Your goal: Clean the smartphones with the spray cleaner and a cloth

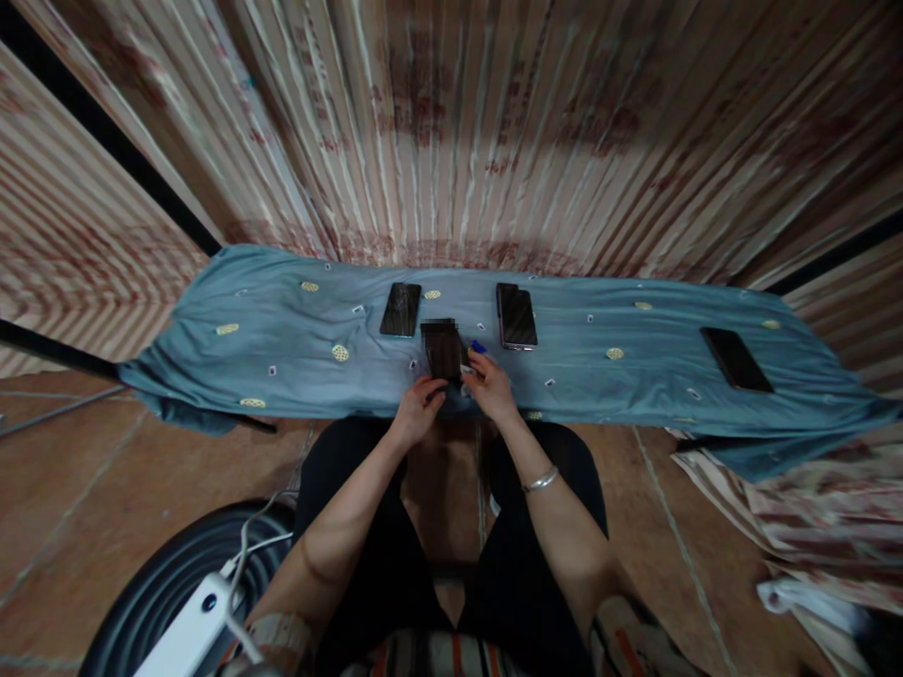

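Observation:
A dark phone [443, 351] lies in the middle of a blue-grey cloth [282, 357] spread over a low surface. My left hand [419, 406] holds the phone's near edge. My right hand [488, 385] rests at the phone's right side, fingers closed around a small blue-tipped object [478, 347]; what it is I cannot make out. Two more dark phones lie just beyond, one to the left [401, 309] and one to the right [517, 317]. A further phone [736, 358] lies far to the right on the cloth.
A striped curtain [458, 132] hangs behind the cloth. A white power strip [190, 630] with a cable sits on a dark round object at lower left. Crumpled fabric [797, 536] lies on the tiled floor at right. My knees are under the cloth's near edge.

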A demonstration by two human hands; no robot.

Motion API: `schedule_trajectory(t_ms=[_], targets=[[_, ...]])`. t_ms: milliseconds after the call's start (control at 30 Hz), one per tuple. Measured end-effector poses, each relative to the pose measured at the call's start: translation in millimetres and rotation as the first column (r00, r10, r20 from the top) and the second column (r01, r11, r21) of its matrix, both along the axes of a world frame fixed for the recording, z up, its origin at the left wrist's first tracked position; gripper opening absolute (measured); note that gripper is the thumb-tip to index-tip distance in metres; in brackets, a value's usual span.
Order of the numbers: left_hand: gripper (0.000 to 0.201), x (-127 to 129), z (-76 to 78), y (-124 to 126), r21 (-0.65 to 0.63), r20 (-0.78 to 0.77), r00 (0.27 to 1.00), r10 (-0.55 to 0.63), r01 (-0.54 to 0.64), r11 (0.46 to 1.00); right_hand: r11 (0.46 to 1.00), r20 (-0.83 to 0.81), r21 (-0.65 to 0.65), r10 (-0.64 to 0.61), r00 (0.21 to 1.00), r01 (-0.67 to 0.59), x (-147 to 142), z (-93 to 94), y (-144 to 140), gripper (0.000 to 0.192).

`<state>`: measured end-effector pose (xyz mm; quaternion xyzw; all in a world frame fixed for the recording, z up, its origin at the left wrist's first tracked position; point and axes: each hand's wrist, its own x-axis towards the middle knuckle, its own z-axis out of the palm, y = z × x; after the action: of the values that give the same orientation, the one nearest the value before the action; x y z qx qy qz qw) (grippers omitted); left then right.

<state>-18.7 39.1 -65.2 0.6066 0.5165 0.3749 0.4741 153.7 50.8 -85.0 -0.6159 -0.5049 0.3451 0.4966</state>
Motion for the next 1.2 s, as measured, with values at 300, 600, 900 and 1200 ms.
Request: schedule_trajectory(t_ms=[300, 600, 900, 1200], targets=[[0.016, 1, -1.6, 4, 0.04, -0.03, 0.999, -0.027, 0.028, 0.999, 1.0, 0.442, 0.013, 0.016, 0.897, -0.024, -3, 15.2, -10, 0.041], [0.021, -8, -7.5, 2, 0.162, -0.189, 0.981, -0.052, 0.084, 0.983, 0.998, 0.629, 0.018, 0.033, 0.777, -0.056, -2, 14.7, -9, 0.039], [0.024, -21, 3.8, -4, 0.308, -0.423, 0.906, 0.016, 0.127, 0.943, 0.999, 0.663, 0.031, 0.004, 0.749, -0.034, -5, 26.9, -15, 0.036], [0.033, -24, -1.3, 11, 0.076, -0.026, 0.981, 0.192, -0.189, 0.979, 0.986, 0.732, -0.163, 0.102, 0.674, 0.028, -8, 45.3, -31, 0.033]])
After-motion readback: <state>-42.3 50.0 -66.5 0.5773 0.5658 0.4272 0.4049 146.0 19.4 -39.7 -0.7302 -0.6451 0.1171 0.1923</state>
